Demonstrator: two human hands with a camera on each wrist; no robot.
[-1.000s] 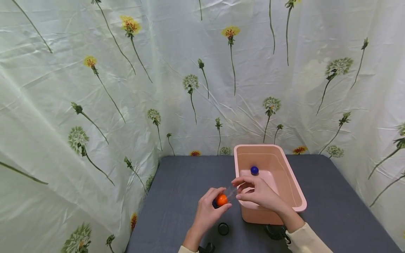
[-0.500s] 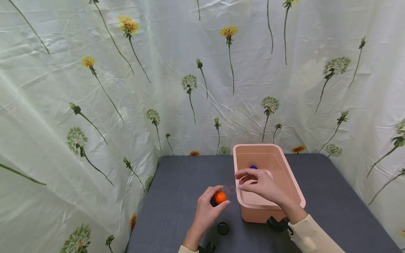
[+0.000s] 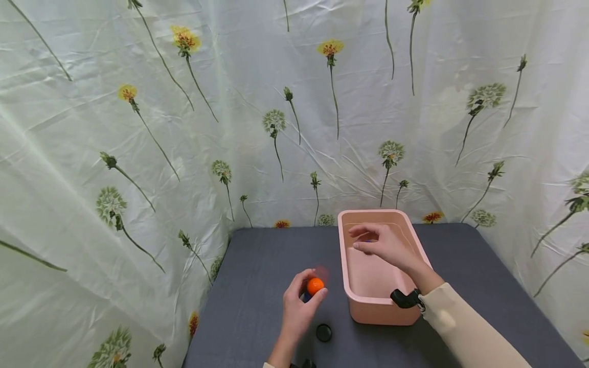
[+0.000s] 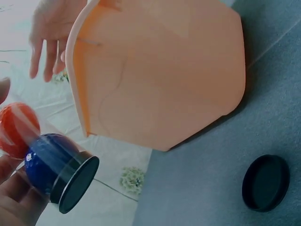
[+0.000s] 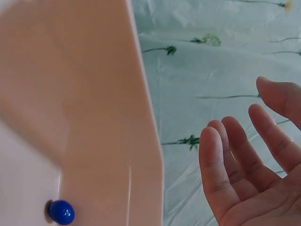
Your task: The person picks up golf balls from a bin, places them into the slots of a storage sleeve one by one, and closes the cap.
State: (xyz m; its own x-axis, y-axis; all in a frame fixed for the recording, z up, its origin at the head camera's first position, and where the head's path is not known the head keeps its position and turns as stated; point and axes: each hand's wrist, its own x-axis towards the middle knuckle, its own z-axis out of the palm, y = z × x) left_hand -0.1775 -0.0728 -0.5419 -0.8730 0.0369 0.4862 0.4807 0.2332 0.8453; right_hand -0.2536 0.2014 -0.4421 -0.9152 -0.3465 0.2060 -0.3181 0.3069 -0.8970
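Grey counter [image 3: 271,255] below the fingers of my left hand [image 3: 294,305] and right hand [image 3: 385,247]. Pink bin [image 3: 384,313] on it, right of my left fingers. Right fingers relaxed, loosely bent, over the bin. Left fingers curled round a tilted clear tube [image 4: 52,133]. Black cap [image 3: 324,332] on counter, my side of left fingers. Orange ball [image 4: 18,129], dark-blue ball [image 4: 43,165] in tube, at left fingers; lone blue ball [image 5: 62,212] in bin, below right fingers.

Bin [image 3: 383,313] smooth plastic, tube [image 4: 56,153] clear glossy plastic, orange ball [image 3: 315,286] and blue ball [image 5: 62,212] shiny, worktop [image 3: 267,266] matt, curtain [image 3: 257,76] creased, sheeny cloth.
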